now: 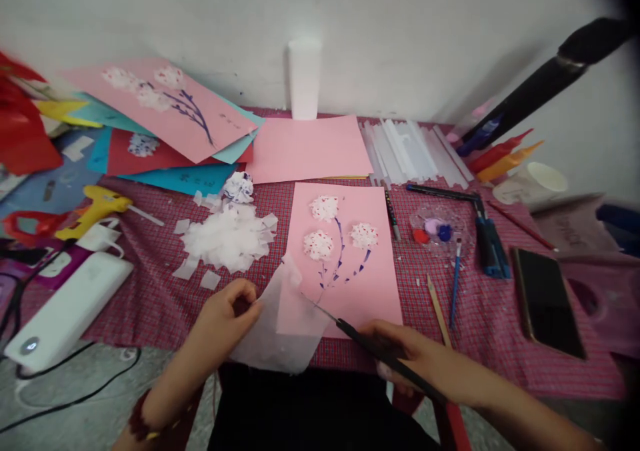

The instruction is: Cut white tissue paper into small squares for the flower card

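Note:
In the head view, my left hand pinches the edge of a thin translucent white paper sheet at the table's front. My right hand grips a long black-handled tool with a thin, pointed metal tip; its exact kind is unclear. The tip lies over the sheet's right part. Behind the sheet, partly covered by it, rests a pink card with three puffy white, red-flecked flowers on dark blue stems. A heap of cut white paper squares lies left of the card, with a crumpled blue-flecked ball behind it.
Finished-looking cards are stacked at the back left, beside blank pink paper and clear glue sticks. A yellow glue gun and a white power bank lie left; a paint palette, brush, stapler and phone lie right.

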`<action>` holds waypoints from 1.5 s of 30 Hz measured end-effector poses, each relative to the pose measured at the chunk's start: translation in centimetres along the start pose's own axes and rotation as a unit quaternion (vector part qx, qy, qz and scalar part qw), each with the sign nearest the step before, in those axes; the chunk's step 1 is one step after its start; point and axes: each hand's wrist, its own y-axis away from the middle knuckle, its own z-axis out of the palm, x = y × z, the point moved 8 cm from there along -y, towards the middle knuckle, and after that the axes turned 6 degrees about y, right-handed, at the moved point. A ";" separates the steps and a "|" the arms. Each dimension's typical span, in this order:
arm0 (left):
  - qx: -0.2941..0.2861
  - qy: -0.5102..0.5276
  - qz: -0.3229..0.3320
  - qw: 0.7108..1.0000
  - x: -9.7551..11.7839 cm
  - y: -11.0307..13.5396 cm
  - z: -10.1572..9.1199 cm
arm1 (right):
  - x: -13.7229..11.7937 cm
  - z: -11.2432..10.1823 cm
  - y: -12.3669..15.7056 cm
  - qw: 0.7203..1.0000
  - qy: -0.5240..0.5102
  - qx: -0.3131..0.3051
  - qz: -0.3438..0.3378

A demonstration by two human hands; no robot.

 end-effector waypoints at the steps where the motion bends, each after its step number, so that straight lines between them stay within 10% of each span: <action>1: -0.010 0.057 -0.030 0.998 -0.2 0.0 0.1 | -0.1 0.0 -0.1 1.000 -0.001 -0.003 0.000; 5: -0.076 0.192 -0.125 0.970 -0.7 -0.4 1.2 | -0.6 0.0 -0.5 1.000 0.001 -0.011 -0.010; 12: -0.167 0.099 -0.155 0.969 0.8 -1.8 3.0 | -0.4 -0.3 -0.9 0.998 0.032 0.003 -0.051; 30: -0.005 0.352 -0.239 0.905 -3.1 0.1 -0.7 | -6.1 -0.1 -2.7 0.970 0.226 0.045 -0.081; 45: -0.041 0.354 -0.219 0.908 -2.3 -0.1 -0.1 | -7.5 2.2 -5.5 0.986 0.067 -0.055 -0.144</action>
